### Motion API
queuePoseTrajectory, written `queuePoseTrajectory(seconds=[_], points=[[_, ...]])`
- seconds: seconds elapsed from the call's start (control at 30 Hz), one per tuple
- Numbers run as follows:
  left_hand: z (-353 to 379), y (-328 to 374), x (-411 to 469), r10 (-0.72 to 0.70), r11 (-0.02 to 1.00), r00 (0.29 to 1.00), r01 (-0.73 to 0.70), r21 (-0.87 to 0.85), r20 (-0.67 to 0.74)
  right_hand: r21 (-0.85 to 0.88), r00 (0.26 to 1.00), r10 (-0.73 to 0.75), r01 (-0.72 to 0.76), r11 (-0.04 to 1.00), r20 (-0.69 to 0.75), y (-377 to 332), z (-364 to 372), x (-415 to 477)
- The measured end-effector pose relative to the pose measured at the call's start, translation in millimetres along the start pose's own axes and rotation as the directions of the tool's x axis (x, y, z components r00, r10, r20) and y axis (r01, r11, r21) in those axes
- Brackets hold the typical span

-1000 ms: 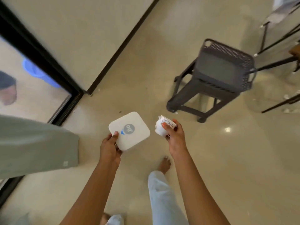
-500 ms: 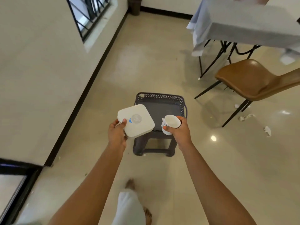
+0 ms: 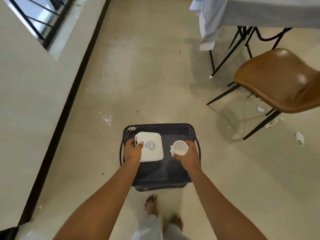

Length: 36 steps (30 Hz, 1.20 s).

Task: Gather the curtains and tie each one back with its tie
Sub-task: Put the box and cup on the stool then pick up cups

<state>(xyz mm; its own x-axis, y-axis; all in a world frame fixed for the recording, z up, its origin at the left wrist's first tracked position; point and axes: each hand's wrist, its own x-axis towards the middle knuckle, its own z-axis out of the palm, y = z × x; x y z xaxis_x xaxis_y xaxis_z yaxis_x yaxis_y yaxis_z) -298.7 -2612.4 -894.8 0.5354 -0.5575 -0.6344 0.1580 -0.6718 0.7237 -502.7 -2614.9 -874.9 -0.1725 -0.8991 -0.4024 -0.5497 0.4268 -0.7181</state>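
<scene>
Grip status: your left hand (image 3: pixel 132 151) is clamped on the left edge of a white square box (image 3: pixel 152 148), with the thumb on top beside the grey round logo. Your right hand (image 3: pixel 188 155) is curled round a white cup (image 3: pixel 180 147) from its right side, with the mouth facing up. A crumpled white scrap (image 3: pixel 171 149) sits against the cup's left side.

Box and cup are apart, the box to the left and the cup to the right. Both are over the top of a dark plastic stool (image 3: pixel 159 127) with a perforated rim. You cannot tell whether either touches the seat.

The stool stands on a pale tiled floor (image 3: pixel 147 75), just ahead of your bare foot (image 3: pixel 151 204). A wall with dark skirting and a barred window (image 3: pixel 34 18) runs along the left. At the far right a brown chair (image 3: pixel 277 78) stands beside a table (image 3: pixel 259 11) draped in pale cloth. White paper scraps (image 3: pixel 299 137) lie on the floor near the chair.

You cannot tell from this view where the curtains and ties are.
</scene>
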Motion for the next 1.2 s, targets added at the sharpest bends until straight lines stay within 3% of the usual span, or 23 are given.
queuePoseTrajectory(seconds=[0.13, 0.33, 0.37, 0.43, 0.5, 0.57, 0.77, 1.03, 1.07, 1.13, 1.2], points=[[19.8, -5.4, 30.2, 0.048, 0.991, 0.998, -0.042, 0.131, -0.044, -0.066, 0.999, -0.006, 0.009, 0.998, 0.044, 13.3, 17.9, 33.5], [24.1, -28.7, 27.2, 0.271, 0.882, 0.959, -0.211, 0.421, -0.087, -0.092, 0.993, -0.102, 0.108, 0.990, 0.067, 17.2, 40.1, 48.3], [25.0, -32.4, 22.4, 0.347, 0.812, 0.937, -0.279, 0.513, -0.040, -0.097, 0.992, -0.117, 0.121, 0.988, 0.054, 16.9, 41.6, 48.9], [29.1, -39.1, 16.0, 0.439, 0.548, 0.883, -0.407, 0.731, 0.162, -0.111, 0.989, -0.147, 0.149, 0.982, 0.029, 17.1, 42.3, 52.4], [35.4, -43.8, 14.5, 0.377, 0.288, 0.864, -0.452, 0.844, 0.335, -0.124, 0.985, -0.170, 0.170, 0.977, 0.014, 17.9, 41.4, 58.6], [38.9, -48.7, 18.6, 0.313, 0.159, 0.867, -0.450, 0.879, 0.388, -0.136, 0.982, -0.189, 0.188, 0.973, 0.012, 19.0, 41.0, 65.9], [29.2, -52.4, 37.8, 0.316, 0.153, 0.874, -0.432, 0.889, 0.370, -0.184, 0.977, -0.199, 0.209, 0.960, 0.075, 19.9, 49.8, 75.3], [25.5, -48.2, 36.4, 0.334, 0.151, 0.862, -0.448, 0.881, 0.381, -0.245, 0.966, -0.255, 0.259, 0.934, 0.049, 7.1, 66.9, 82.0], [23.0, -43.4, 33.8, 0.370, 0.164, 0.844, -0.471, 0.866, 0.389, -0.256, 0.963, -0.264, 0.270, 0.928, 0.057, 6.5, 67.7, 81.9], [11.0, -29.8, 29.0, 0.574, 0.262, 0.751, -0.547, 0.795, 0.328, -0.299, 0.958, -0.269, 0.286, 0.911, 0.096, 5.1, 64.8, 80.2], [-12.5, -22.5, 31.4, 0.742, 0.412, 0.666, -0.545, 0.730, 0.078, -0.373, 0.956, -0.283, 0.293, 0.881, 0.083, 4.7, 54.0, 75.7]])
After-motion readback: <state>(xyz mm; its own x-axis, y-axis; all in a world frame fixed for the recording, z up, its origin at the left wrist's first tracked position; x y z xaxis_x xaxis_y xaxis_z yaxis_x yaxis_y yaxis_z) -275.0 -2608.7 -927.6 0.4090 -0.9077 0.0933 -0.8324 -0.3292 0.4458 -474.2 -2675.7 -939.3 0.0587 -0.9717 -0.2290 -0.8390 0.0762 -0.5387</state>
